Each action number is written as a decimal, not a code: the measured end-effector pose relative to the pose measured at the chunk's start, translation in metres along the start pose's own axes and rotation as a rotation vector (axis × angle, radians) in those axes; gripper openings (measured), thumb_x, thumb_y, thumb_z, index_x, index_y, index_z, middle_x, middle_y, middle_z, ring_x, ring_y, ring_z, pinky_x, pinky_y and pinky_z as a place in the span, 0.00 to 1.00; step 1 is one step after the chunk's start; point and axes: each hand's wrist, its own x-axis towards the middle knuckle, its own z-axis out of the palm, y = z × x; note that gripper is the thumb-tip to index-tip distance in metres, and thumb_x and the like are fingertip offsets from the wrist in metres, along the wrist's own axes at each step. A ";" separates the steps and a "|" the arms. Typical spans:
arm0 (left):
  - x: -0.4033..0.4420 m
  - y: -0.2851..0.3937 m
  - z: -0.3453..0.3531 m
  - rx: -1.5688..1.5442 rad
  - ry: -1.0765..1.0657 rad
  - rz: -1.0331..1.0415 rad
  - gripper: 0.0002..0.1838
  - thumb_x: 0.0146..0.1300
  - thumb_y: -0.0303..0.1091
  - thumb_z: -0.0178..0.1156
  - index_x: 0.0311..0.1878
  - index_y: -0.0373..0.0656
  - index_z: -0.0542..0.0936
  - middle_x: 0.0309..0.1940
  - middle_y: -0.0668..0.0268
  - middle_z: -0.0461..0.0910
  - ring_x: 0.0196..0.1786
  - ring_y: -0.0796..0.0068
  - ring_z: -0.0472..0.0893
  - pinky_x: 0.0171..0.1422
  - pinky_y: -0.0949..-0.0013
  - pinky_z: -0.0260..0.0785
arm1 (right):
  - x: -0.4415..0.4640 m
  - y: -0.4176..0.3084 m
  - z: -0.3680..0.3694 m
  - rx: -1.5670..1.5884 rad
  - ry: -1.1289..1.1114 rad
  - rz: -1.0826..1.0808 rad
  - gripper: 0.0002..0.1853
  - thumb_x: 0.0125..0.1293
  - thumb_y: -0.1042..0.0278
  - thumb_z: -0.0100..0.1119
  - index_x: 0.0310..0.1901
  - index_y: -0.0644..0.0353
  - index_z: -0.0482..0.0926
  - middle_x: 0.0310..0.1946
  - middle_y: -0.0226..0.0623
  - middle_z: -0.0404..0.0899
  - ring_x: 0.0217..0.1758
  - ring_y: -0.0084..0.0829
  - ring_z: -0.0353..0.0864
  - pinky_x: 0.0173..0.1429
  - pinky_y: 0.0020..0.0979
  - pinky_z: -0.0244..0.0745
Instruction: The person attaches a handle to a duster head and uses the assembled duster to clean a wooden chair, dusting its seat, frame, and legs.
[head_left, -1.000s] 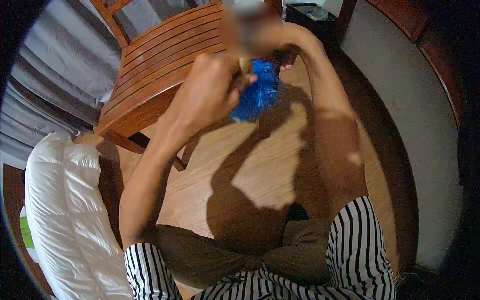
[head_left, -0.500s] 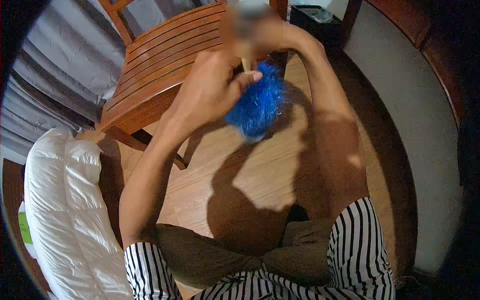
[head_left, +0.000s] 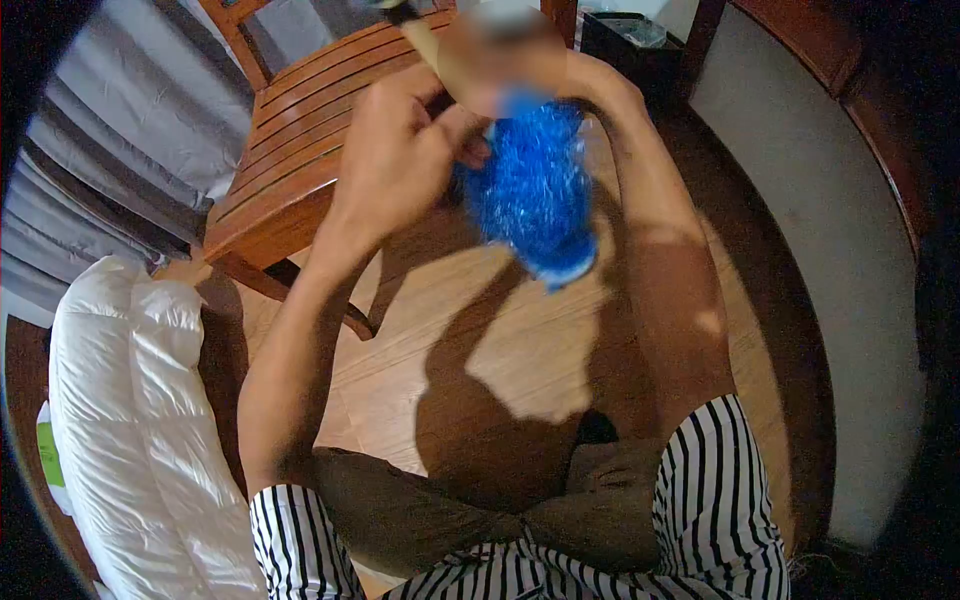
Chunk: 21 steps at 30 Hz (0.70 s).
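Note:
A shaggy, shiny blue tinsel-like brush (head_left: 535, 180) hangs in front of me above the floor, with a whitish lower end. A pale stick (head_left: 430, 48) with a dark tip slants up and left from it; the join between the two is blurred. My left hand (head_left: 405, 140) is bent inward, its thumb and fingers closed against the brush's upper left edge. From the other side my right hand (head_left: 565, 75) reaches to the top of the brush, where the stick meets it. Its fingers are largely lost in blur.
A slatted wooden chair (head_left: 300, 130) stands just beyond my hands, before grey curtains (head_left: 140, 100). To the left lies a white quilted duvet (head_left: 130, 390). A dark bin (head_left: 625, 40) is at the back right, near a curved grey panel (head_left: 800, 200). The floor (head_left: 400, 390) is wood-look.
The stick's upper end has swung left and the brush's lower end right. My left hand has shifted slightly left, and more of the blue brush shows.

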 end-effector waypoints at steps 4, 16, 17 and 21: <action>0.003 -0.006 -0.006 -0.317 0.161 -0.039 0.09 0.73 0.32 0.64 0.46 0.35 0.83 0.33 0.64 0.84 0.33 0.74 0.86 0.38 0.70 0.83 | 0.006 0.050 0.019 0.402 -0.029 -0.104 0.22 0.70 0.54 0.62 0.58 0.61 0.85 0.41 0.36 0.89 0.40 0.34 0.87 0.50 0.34 0.82; -0.005 -0.002 -0.015 0.202 -0.085 0.088 0.13 0.69 0.38 0.68 0.42 0.35 0.85 0.28 0.64 0.83 0.29 0.75 0.83 0.34 0.69 0.76 | -0.023 -0.005 0.000 0.059 -0.091 0.177 0.49 0.55 0.17 0.61 0.55 0.64 0.85 0.50 0.51 0.88 0.47 0.50 0.89 0.54 0.49 0.82; -0.004 -0.007 -0.020 0.068 -0.022 0.102 0.13 0.68 0.38 0.69 0.41 0.35 0.85 0.26 0.64 0.83 0.27 0.75 0.83 0.33 0.69 0.76 | -0.013 0.010 0.007 0.033 -0.089 0.158 0.50 0.54 0.16 0.61 0.56 0.62 0.85 0.51 0.52 0.87 0.48 0.52 0.88 0.55 0.49 0.82; -0.002 -0.008 -0.037 0.027 0.134 0.138 0.13 0.69 0.38 0.69 0.41 0.35 0.84 0.26 0.66 0.82 0.27 0.79 0.80 0.30 0.72 0.73 | -0.024 -0.026 -0.011 -0.038 -0.137 0.194 0.37 0.68 0.39 0.63 0.65 0.67 0.79 0.55 0.55 0.85 0.55 0.48 0.86 0.62 0.44 0.79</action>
